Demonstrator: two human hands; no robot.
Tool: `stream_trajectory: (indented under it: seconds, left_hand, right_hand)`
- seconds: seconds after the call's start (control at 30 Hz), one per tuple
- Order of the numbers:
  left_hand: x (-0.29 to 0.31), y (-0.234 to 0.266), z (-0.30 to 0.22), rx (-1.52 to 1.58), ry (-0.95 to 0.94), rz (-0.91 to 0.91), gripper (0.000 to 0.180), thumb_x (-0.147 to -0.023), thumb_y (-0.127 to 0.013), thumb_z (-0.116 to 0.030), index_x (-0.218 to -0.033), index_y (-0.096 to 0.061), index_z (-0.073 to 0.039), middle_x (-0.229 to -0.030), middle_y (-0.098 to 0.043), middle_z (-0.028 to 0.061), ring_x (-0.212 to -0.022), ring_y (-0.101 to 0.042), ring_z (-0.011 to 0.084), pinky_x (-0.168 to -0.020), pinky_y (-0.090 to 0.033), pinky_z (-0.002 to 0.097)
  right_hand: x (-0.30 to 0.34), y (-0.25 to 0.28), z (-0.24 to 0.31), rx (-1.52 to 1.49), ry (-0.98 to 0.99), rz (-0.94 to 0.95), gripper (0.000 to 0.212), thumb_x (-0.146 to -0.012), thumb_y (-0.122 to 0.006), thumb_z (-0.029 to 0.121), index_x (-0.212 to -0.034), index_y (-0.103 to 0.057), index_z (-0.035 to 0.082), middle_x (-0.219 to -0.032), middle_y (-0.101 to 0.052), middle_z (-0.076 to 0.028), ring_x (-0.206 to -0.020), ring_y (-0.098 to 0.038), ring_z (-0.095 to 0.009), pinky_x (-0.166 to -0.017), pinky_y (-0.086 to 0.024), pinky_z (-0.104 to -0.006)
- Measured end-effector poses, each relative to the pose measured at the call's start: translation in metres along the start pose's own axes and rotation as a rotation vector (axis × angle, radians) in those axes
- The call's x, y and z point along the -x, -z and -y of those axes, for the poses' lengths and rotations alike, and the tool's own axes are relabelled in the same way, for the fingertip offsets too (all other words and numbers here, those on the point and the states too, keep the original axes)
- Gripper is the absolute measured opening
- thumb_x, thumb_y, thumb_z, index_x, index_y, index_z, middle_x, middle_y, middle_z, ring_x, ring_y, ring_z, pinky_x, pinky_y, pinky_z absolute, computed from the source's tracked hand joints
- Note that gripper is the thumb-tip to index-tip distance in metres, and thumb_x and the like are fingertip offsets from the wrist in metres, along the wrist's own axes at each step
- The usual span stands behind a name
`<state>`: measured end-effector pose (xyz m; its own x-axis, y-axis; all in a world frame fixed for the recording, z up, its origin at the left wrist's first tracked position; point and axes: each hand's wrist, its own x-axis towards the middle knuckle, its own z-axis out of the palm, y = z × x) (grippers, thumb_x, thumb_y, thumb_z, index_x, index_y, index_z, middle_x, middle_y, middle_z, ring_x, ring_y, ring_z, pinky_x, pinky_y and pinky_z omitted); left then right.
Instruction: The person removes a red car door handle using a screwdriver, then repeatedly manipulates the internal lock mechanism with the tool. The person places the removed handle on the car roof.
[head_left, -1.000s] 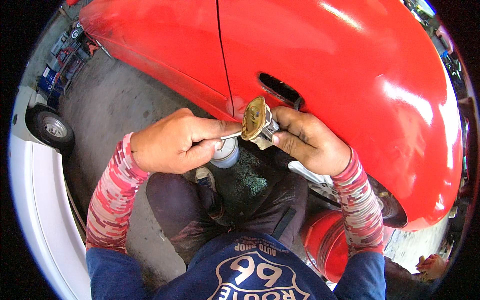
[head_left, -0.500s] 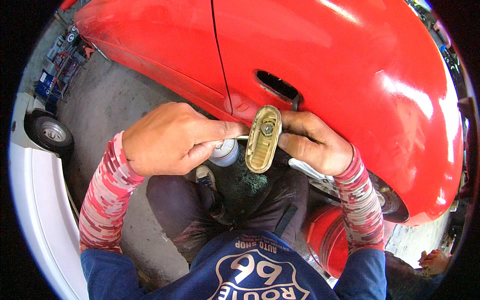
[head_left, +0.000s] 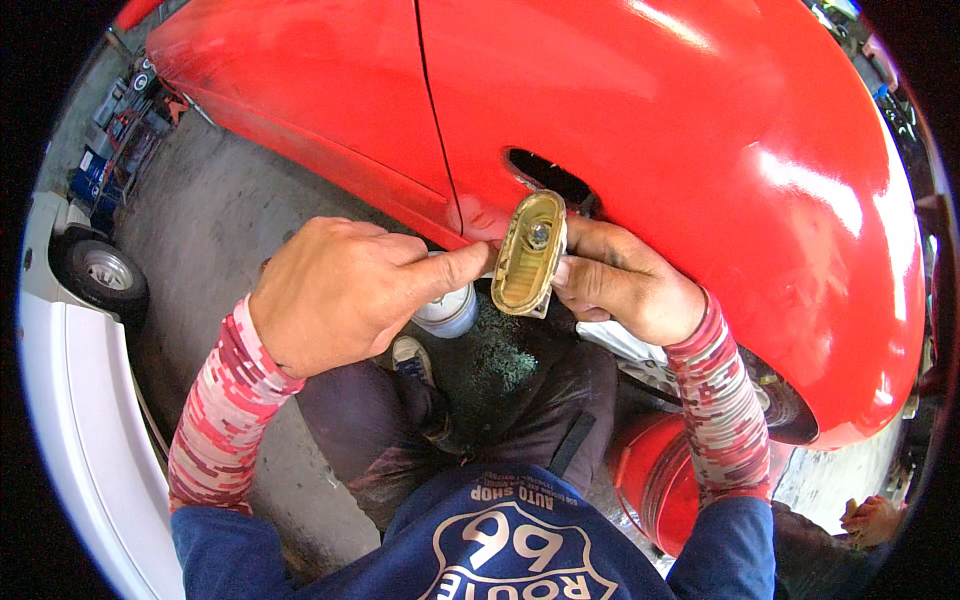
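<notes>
My right hand (head_left: 625,285) pinches a small oval side marker lamp (head_left: 530,255) between thumb and fingers, its hollow side facing up. The lamp's inside is yellowed, with a round clear bulb in it. My left hand (head_left: 345,285) has its index finger stretched out, the tip against the lamp's left rim. Its other fingers are curled and its thumb is mostly hidden; nothing shows in it. Just beyond the lamp, a dark oval opening (head_left: 550,175) is cut in the red car's fender (head_left: 680,150).
A lidded white tub (head_left: 447,312) stands on the floor below my left hand. Beside my right leg is a red bucket (head_left: 655,480). To the left are a white car (head_left: 85,430) and a wheel (head_left: 103,265). A cluttered rack (head_left: 115,150) stands farther back.
The lamp has tilted and risen slightly. My left thumb and index finger were pinched at a thin pale strip by its rim; now the index finger is extended and no strip shows.
</notes>
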<state>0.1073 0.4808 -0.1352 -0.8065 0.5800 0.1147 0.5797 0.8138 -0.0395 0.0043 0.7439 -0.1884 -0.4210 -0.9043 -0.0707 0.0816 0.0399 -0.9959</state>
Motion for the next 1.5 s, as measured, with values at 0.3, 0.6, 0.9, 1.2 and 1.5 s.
stream_trajectory:
  seconds: [0.3,0.6,0.9,1.2,1.5]
  left_hand:
    - [-0.003,-0.004,0.013,0.684,0.110,0.163,0.045,-0.096,-0.058,-0.012,-0.140,-0.060,-0.006,-0.104,-0.075,0.0145,-0.087,-0.074,0.0318,-0.075,-0.058,0.0376]
    - [-0.010,-0.008,0.021,1.343,0.337,0.543,0.048,-0.107,-0.051,-0.027,-0.150,-0.050,-0.005,-0.101,-0.073,0.0063,-0.092,-0.069,0.0203,-0.079,-0.055,0.0392]
    - [-0.020,0.009,-0.004,0.338,0.173,0.148,0.033,-0.095,-0.053,-0.009,-0.125,-0.065,-0.003,-0.088,-0.067,0.0273,-0.078,-0.067,0.0454,-0.069,-0.053,0.0503]
    - [-0.037,0.003,0.018,0.893,0.003,0.281,0.036,-0.095,-0.058,-0.011,-0.128,-0.066,0.001,-0.091,-0.068,0.0278,-0.085,-0.070,0.0383,-0.078,-0.054,0.0392]
    - [-0.024,0.004,-0.008,0.207,-0.001,0.042,0.015,-0.087,-0.068,-0.022,-0.086,-0.068,-0.007,-0.074,-0.065,0.0146,-0.071,-0.067,0.0375,-0.061,-0.051,0.0508]
  right_hand:
    - [-0.002,-0.004,-0.006,-0.094,-0.020,-0.040,0.035,-0.109,-0.050,0.026,-0.132,-0.057,0.002,-0.073,-0.042,0.010,-0.059,-0.035,-0.003,-0.050,-0.029,-0.0223]
    - [-0.002,-0.001,-0.012,0.004,0.162,0.019,0.036,-0.105,-0.051,0.024,-0.131,-0.060,0.000,-0.090,-0.061,0.002,-0.079,-0.054,-0.009,-0.070,-0.045,-0.0272]
    - [0.002,-0.010,-0.005,-0.121,0.075,-0.080,0.036,-0.100,-0.051,0.018,-0.128,-0.062,-0.001,-0.101,-0.065,-0.002,-0.089,-0.056,-0.011,-0.078,-0.047,-0.0282]
    - [0.003,-0.004,-0.004,-0.231,-0.062,-0.022,0.030,-0.092,-0.055,0.025,-0.109,-0.065,0.002,-0.070,-0.048,0.006,-0.056,-0.038,-0.003,-0.049,-0.026,-0.0225]
    - [0.001,-0.006,0.009,-0.188,-0.183,-0.007,0.017,-0.093,-0.053,0.024,-0.088,-0.060,0.009,-0.064,-0.040,0.008,-0.054,-0.035,-0.005,-0.048,-0.025,-0.0262]
